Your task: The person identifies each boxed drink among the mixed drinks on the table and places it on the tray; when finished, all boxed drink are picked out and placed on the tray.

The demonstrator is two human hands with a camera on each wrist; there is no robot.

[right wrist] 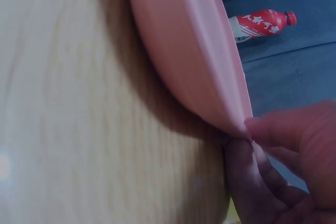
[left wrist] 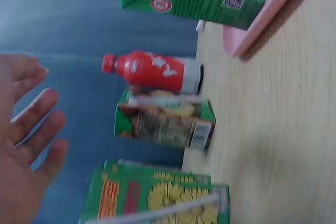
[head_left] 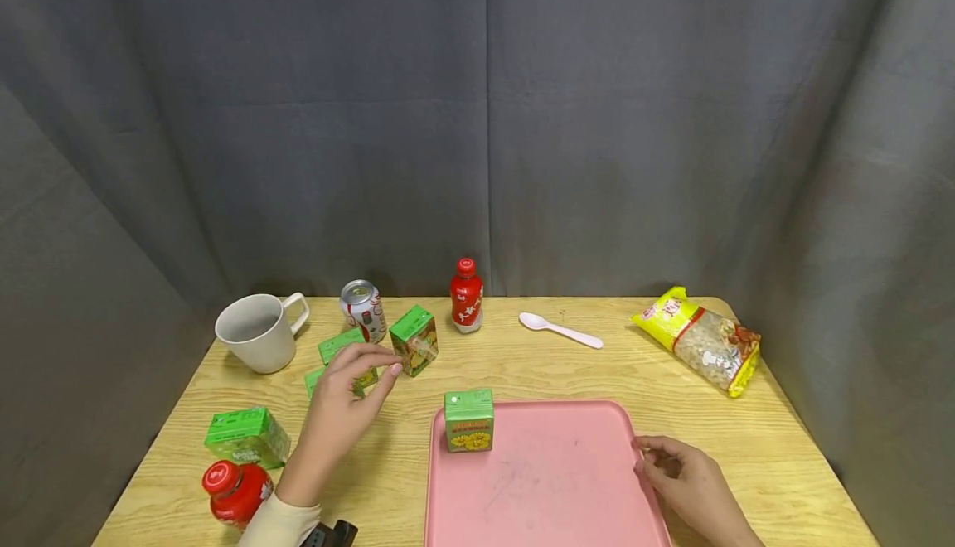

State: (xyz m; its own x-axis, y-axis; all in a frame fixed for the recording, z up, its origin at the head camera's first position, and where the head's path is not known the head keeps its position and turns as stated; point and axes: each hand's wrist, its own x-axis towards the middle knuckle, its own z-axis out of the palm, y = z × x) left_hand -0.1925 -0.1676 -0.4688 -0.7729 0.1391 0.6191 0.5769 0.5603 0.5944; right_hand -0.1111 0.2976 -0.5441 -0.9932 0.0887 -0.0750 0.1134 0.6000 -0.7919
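Observation:
My left hand [head_left: 348, 394] hovers above the green juice boxes on the left, thumb and fingers apart with nothing between them. Its fingertips are near an upright green juice box [head_left: 414, 340]. Two more boxes, partly hidden by that hand, stand behind it; one shows sunflowers [left wrist: 178, 198] in the left wrist view. On the right, my right hand [head_left: 690, 481] pinches the side rim of a pink tray [head_left: 552, 481] between thumb and fingers. Another green juice box [head_left: 469, 421] stands upright in the tray's far left corner.
A white mug [head_left: 257, 336], a soda can [head_left: 363, 311] and a red bottle [head_left: 467, 297] stand toward the back. A white spoon [head_left: 559, 329] and a yellow food packet [head_left: 701, 340] lie farther right. Near the left forearm are a juice box [head_left: 246, 437] and another red bottle [head_left: 235, 493].

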